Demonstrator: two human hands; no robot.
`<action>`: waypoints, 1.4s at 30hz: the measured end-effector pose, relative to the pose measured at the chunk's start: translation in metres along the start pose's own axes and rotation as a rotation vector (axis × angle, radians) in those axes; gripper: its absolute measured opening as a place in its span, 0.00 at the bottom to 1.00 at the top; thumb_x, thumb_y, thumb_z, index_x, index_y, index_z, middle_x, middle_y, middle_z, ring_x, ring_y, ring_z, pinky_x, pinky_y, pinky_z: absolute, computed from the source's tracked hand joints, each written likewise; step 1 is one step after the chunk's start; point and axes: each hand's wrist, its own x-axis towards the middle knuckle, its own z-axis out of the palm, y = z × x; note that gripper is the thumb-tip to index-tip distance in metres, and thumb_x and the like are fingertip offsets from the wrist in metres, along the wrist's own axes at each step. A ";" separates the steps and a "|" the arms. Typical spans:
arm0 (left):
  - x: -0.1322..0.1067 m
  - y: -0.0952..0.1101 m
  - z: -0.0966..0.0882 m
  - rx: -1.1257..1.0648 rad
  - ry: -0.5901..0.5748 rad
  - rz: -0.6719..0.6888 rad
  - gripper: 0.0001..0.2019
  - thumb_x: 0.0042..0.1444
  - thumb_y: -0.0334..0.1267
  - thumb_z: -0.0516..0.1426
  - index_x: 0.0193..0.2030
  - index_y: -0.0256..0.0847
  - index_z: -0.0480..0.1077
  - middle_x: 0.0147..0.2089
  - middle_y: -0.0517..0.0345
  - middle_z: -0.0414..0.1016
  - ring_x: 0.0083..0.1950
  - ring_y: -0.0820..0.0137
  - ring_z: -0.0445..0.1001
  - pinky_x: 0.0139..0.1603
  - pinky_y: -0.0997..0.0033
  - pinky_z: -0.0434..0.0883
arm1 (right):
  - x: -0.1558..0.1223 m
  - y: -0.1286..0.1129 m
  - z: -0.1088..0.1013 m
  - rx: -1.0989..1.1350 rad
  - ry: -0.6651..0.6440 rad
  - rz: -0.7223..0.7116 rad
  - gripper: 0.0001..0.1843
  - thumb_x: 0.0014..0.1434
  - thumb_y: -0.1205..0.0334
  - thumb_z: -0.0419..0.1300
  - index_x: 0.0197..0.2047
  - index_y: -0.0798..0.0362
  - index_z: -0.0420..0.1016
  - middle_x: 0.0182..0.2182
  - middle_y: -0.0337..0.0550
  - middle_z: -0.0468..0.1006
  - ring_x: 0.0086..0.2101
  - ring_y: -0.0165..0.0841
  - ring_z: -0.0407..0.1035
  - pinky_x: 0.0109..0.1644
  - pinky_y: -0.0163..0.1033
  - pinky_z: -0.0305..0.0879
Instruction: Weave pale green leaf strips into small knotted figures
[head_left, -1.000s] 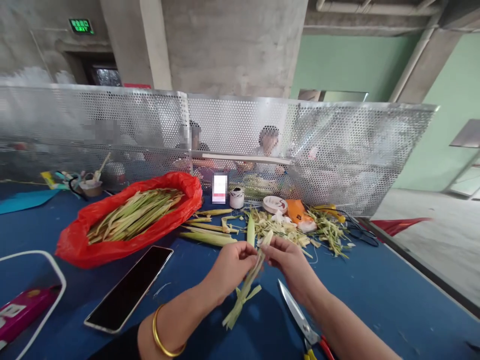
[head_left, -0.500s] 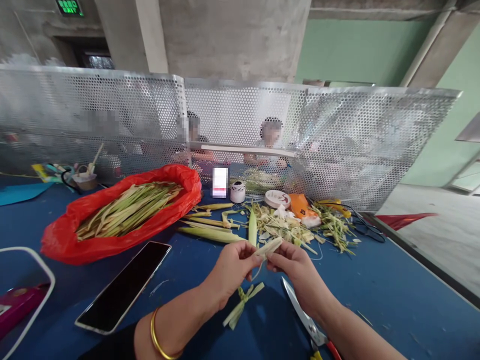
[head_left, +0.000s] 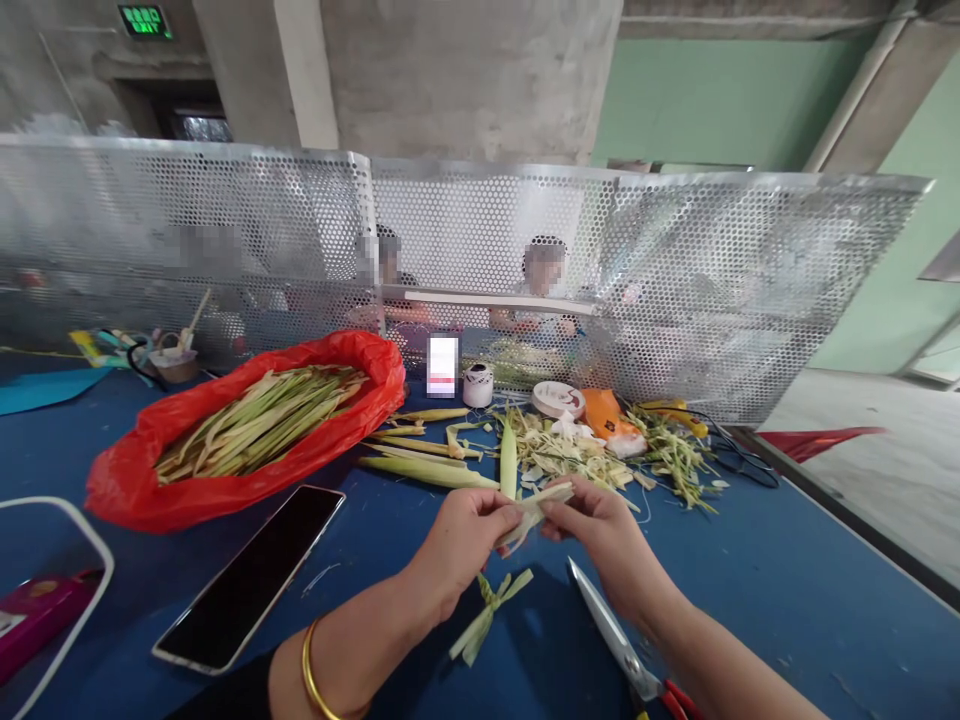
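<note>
My left hand and my right hand meet over the blue table, both pinched on one pale green leaf strip that runs between their fingertips. A gold bangle circles my left wrist. Just below the hands a small knotted piece of leaf strips lies on the table. Scissors with red handles lie beside my right forearm, blades pointing away from me.
A red plastic bag full of leaf strips sits at the left. A phone lies face up nearer me. Loose leaves and trimmings spread behind my hands. A perforated metal screen closes off the back; people sit behind it.
The long bundle that hung from my hands a second ago now lies knotted on the table. My hands have shifted slightly and hold a shorter strip between them.
</note>
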 end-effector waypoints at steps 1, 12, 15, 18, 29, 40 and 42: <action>0.002 -0.002 -0.001 0.013 0.009 0.009 0.07 0.50 0.39 0.61 0.32 0.37 0.76 0.27 0.57 0.76 0.24 0.73 0.69 0.22 0.76 0.58 | 0.003 0.000 -0.003 0.031 0.038 0.017 0.13 0.42 0.58 0.71 0.26 0.57 0.76 0.18 0.38 0.74 0.21 0.30 0.66 0.28 0.36 0.62; 0.013 -0.007 -0.010 0.059 0.240 0.180 0.12 0.50 0.44 0.61 0.34 0.37 0.78 0.41 0.46 0.81 0.47 0.57 0.76 0.50 0.63 0.66 | 0.043 -0.010 -0.069 0.319 0.506 -0.088 0.18 0.31 0.64 0.73 0.28 0.53 0.73 0.24 0.35 0.78 0.29 0.29 0.74 0.36 0.32 0.71; 0.005 -0.004 -0.003 -0.040 0.090 0.108 0.18 0.49 0.53 0.62 0.25 0.37 0.78 0.33 0.48 0.81 0.40 0.61 0.76 0.48 0.64 0.66 | 0.027 -0.013 -0.045 0.355 0.365 0.011 0.20 0.31 0.64 0.74 0.30 0.55 0.74 0.25 0.40 0.79 0.28 0.31 0.75 0.34 0.34 0.72; 0.001 -0.004 0.002 -0.201 0.058 0.066 0.19 0.44 0.52 0.65 0.34 0.38 0.80 0.33 0.52 0.81 0.38 0.65 0.75 0.45 0.67 0.66 | 0.006 -0.009 -0.016 0.348 0.225 0.106 0.20 0.34 0.62 0.75 0.31 0.57 0.75 0.22 0.40 0.77 0.25 0.31 0.74 0.30 0.34 0.70; 0.007 -0.011 0.003 -0.295 0.227 0.074 0.16 0.44 0.48 0.65 0.26 0.33 0.76 0.25 0.52 0.77 0.31 0.68 0.72 0.41 0.67 0.67 | -0.005 0.000 -0.010 -0.697 0.077 -0.457 0.08 0.59 0.60 0.58 0.41 0.52 0.74 0.34 0.43 0.77 0.31 0.33 0.71 0.36 0.37 0.68; -0.003 -0.005 0.007 -0.329 0.052 0.015 0.18 0.44 0.51 0.65 0.27 0.35 0.74 0.26 0.52 0.79 0.30 0.66 0.77 0.40 0.67 0.71 | -0.013 -0.003 -0.008 -1.051 -0.102 -0.940 0.12 0.66 0.71 0.51 0.41 0.52 0.76 0.38 0.47 0.75 0.35 0.32 0.73 0.37 0.34 0.68; -0.004 -0.005 0.007 -0.320 0.032 0.003 0.18 0.45 0.51 0.65 0.27 0.34 0.74 0.26 0.51 0.79 0.30 0.67 0.77 0.39 0.68 0.71 | -0.011 -0.003 -0.009 -0.973 -0.087 -0.893 0.11 0.66 0.69 0.52 0.36 0.52 0.75 0.35 0.45 0.75 0.35 0.33 0.72 0.40 0.35 0.67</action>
